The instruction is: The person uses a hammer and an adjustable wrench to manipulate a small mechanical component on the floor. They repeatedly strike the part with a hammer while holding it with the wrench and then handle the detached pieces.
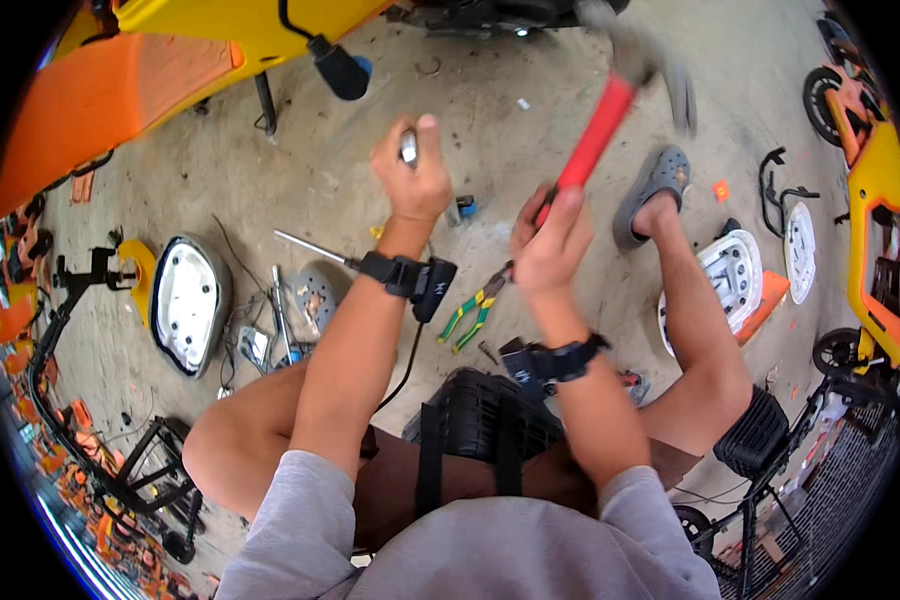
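My left hand is closed around a metal tool; only its rounded silver end shows above the fist, so its kind is hidden. In my right hand is a hammer with a red handle, raised ahead and to the right. The hammer's head is smeared by motion. Below and between the hands, pliers with green and yellow handles lie on the concrete floor. A long metal shaft shows beside my left forearm, one end hidden behind the wrist strap. Past the left wrist sits a small blue and black piece.
A yellow and orange vehicle body overhangs the upper left. White-lined shells lie left, with another white shell beyond my right leg. A yellow frame stands far right. A grey clog is on my right foot.
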Demonstrator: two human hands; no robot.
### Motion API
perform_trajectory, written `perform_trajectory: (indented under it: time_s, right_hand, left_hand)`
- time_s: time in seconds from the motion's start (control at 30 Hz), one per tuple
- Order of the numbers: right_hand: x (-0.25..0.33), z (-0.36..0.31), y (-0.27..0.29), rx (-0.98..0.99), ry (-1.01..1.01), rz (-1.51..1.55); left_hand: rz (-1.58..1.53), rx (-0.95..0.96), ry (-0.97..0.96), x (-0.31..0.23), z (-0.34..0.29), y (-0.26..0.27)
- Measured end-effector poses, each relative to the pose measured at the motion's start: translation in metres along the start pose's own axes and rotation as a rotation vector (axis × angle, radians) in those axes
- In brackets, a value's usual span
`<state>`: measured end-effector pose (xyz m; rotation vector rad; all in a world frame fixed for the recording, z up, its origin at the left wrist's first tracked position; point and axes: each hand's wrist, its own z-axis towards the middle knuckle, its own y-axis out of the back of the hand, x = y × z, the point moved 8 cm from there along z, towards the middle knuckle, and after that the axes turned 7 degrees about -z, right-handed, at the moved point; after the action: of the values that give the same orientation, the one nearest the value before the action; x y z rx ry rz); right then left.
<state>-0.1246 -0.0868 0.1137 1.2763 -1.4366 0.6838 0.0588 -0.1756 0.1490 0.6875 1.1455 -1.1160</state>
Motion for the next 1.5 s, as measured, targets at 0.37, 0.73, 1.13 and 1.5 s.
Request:
perform_trajectory:
  time_s: [0.37,0.73,1.13,1.5]
  right_hand:
    - [0.042,0.04,0.004,-0.018,0.052,-0.027]
    - [0.071,0.055,0.036,-0.137,0.19,-0.017]
    - [0.057,0.07,0.044,-0.029,0.179,-0.221]
    - [-0.147,-0.007,-0.01,0.131,-0.189,-0.498]
  left_hand:
    - [0.091,-0.03,-0.102,-0.012,0.0,-0.003]
    - [0.072,-0.026,-0.048,0.002,0.011,-0.009]
    - [0.042,0.013,-0.096,-0.003,-0.008,-0.011]
    - [-0.117,0.008,-0.042,0.003,0.001,0.011]
